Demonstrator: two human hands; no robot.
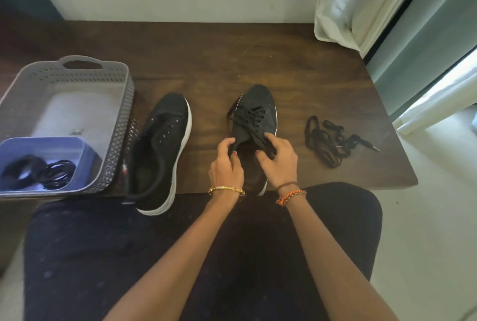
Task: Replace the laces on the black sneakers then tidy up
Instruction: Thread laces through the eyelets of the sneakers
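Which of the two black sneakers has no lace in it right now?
The left sneaker, beside the grey basket: its eyelets are bare. The other sneaker, which both hands are working on, has a black lace threaded through it.

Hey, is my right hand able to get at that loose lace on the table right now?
Probably yes, once freed: the right hand pinches the laced sneaker's lace, and bare table lies between it and the loose lace.

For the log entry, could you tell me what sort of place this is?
Probably a room at home: a dark wooden table against a plain wall, a pale curtain by a window, and a grey plastic basket.
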